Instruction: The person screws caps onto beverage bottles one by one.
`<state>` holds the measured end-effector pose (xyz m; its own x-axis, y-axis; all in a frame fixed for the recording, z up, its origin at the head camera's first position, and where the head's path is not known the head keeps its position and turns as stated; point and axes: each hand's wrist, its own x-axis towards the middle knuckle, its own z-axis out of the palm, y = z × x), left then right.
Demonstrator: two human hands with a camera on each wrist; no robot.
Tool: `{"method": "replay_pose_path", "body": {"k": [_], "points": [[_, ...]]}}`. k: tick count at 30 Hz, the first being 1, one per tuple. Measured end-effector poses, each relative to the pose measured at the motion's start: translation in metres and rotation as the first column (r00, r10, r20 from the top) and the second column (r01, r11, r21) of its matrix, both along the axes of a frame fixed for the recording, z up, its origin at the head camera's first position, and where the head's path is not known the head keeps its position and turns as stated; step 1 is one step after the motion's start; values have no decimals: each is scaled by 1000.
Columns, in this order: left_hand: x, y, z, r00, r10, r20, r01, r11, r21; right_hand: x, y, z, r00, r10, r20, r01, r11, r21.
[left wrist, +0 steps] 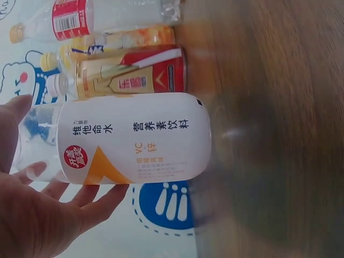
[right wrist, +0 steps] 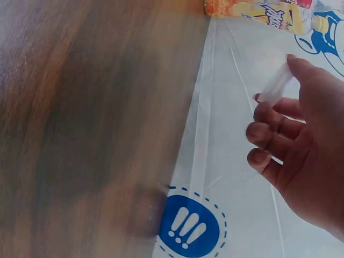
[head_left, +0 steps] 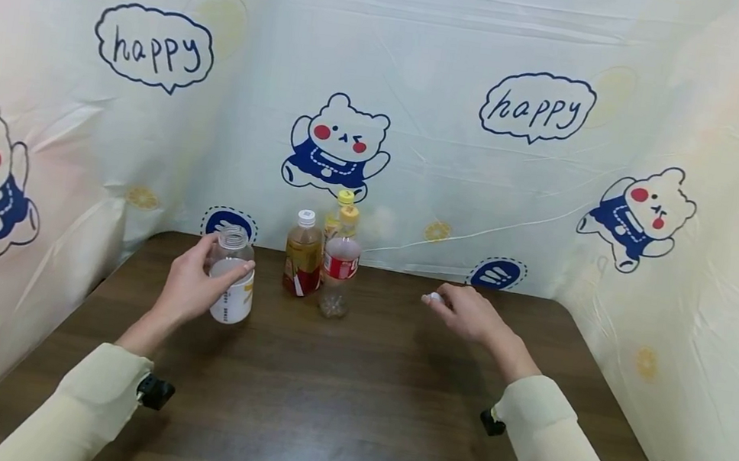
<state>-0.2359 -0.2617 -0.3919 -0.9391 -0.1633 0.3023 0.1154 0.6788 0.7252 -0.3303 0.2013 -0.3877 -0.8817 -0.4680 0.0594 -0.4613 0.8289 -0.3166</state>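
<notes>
My left hand point(head_left: 193, 286) grips a clear bottle with a white and orange label point(head_left: 233, 306) around its upper part, at the left of the table. The bottle is upright and its mouth has no cap on it. In the left wrist view the label point(left wrist: 134, 141) faces the camera, and thumb and fingers wrap the clear neck end. Over the right half of the table, my right hand point(head_left: 470, 316) pinches a small white bottle cap point(head_left: 433, 297). The cap point(right wrist: 278, 86) is between thumb and index finger in the right wrist view, slightly blurred.
Near the back stand a white-capped bottle of reddish-brown drink point(head_left: 303, 261), a clear bottle with a red label and yellow cap point(head_left: 340, 269), and a yellow-capped bottle point(head_left: 345, 197) partly hidden behind. A printed curtain point(head_left: 416, 190) borders the brown table point(head_left: 333, 411).
</notes>
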Motion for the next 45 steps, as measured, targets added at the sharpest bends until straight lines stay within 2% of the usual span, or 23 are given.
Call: {"method": "replay_pose_path", "body": {"k": [10,25,32,39,45], "points": [[-4,18,-2,997,-58,41,56,997,52,8,-2,3,1000,2,24,-2,1000,1],[-7,53,1,987,-151,61,144,984,105,14,-2,5,986,166,-4,-166,986,32],[-8,72,1,979,-199,49,192,974,118,17,-2,8,989,142,28,-142,990,12],[-12,87,-2,969,-246,33,241,963,119,19,-3,10,992,125,13,-125,991,39],[-13,100,-4,959,-285,13,281,952,123,21,-4,11,987,160,-27,-159,986,46]]}}
